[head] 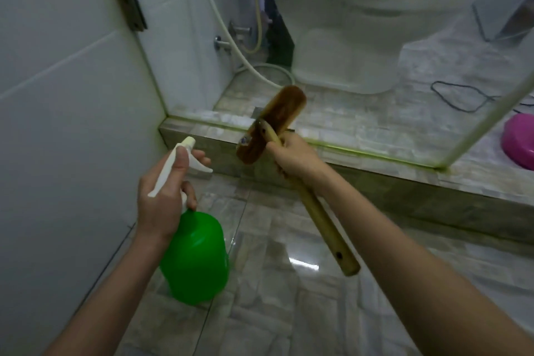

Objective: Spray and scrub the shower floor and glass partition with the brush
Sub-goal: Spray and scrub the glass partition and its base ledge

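Observation:
My left hand (pixel 161 196) grips the white trigger head of a green spray bottle (pixel 195 257), thumb over the top and a finger on the trigger, nozzle pointing toward the glass. My right hand (pixel 291 157) holds a wooden-handled scrub brush (pixel 273 123) just below its brown head, which is raised in front of the glass partition (pixel 361 72). The handle's free end slants down to the right. The grey tiled shower floor (pixel 274 283) lies wet and glossy below both hands.
The glass stands on a raised tiled curb (pixel 375 182) with a greenish seal line. Behind it are a white toilet (pixel 355 37) with a striped towel on its lid, a white hose, wall valves, a black cable and a pink basin (pixel 520 141). A white tiled wall is at left.

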